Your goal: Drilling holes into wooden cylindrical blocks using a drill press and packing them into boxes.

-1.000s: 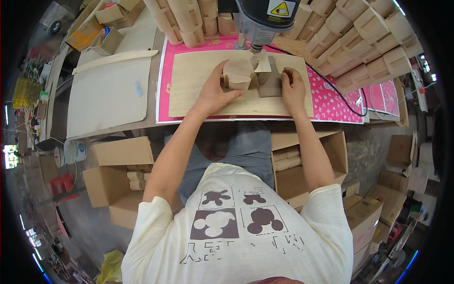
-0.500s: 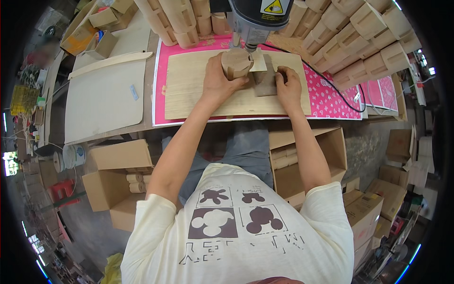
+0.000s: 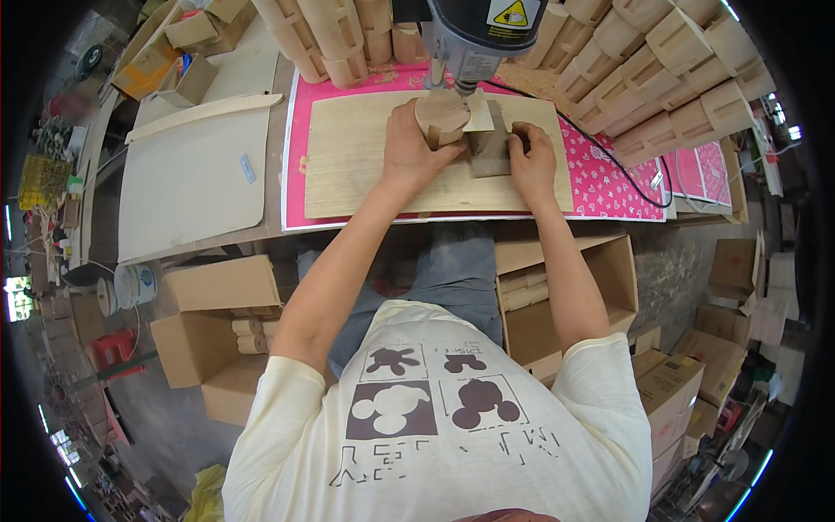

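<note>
My left hand [image 3: 412,155] wraps round a wooden cylinder block [image 3: 441,117] with slots in its side. The block stands on a pale wooden board [image 3: 357,165], just below the chuck [image 3: 466,87] of a drill press [image 3: 483,48]. Against the block's right side sits a small light wooden piece [image 3: 480,111], above a flat grey-brown plate [image 3: 492,161]. My right hand [image 3: 532,163] rests at the plate's right edge with curled fingers close to the thumb; anything between them is hidden. The drill tip is hard to see behind the block.
Tall stacks of slotted wooden cylinders [image 3: 665,83] stand at the back right, more [image 3: 335,39] at the back left. A black cable [image 3: 600,148] crosses the pink patterned sheet [image 3: 609,196]. Open cardboard boxes [image 3: 570,304] with wooden pieces flank my legs. A curved wooden strip [image 3: 204,115] lies left.
My left hand and the wooden block have shifted slightly to the right, and the block's slot faces more toward me. The right hand stays nearly in place.
</note>
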Available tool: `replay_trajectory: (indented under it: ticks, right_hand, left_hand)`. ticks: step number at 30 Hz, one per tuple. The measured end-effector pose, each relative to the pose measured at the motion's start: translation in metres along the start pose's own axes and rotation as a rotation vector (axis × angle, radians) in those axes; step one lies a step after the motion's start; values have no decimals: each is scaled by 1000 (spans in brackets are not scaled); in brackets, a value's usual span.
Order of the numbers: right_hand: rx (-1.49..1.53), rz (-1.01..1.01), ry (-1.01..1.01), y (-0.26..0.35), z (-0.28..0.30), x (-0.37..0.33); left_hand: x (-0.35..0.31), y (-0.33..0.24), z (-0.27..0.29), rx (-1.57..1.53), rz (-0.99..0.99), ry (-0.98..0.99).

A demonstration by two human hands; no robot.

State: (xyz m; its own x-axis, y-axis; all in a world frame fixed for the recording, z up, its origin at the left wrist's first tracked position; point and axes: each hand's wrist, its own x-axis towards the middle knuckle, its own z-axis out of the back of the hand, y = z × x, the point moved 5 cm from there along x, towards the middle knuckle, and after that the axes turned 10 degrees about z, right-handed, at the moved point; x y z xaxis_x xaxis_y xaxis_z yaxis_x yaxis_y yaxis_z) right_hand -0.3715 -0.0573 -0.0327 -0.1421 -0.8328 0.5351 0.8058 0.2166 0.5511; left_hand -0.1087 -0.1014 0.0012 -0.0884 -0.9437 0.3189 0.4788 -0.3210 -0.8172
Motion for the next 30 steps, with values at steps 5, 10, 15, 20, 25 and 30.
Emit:
replay_trajectory:
  ticks: [5, 10, 15, 20, 25, 30]
  right_hand:
    - [367, -249, 28, -5, 2, 18]
    - [670, -155, -231, 40, 38, 123]
    - [1057, -195, -218, 102, 62, 212]
    - [911, -59, -176, 119, 69, 227]
    - [766, 145, -93, 119, 97, 199]
    - [505, 183, -124, 135, 112, 118]
  left_hand:
    - [1, 1, -2, 32, 6, -40]
    - [4, 0, -2, -41, 4, 13]
    - [2, -7, 2, -53, 2, -5]
    - [1, -7, 2, -48, -10, -13]
    - [1, -8, 3, -47, -14, -26]
    - [1, -9, 3, -36, -29, -27]
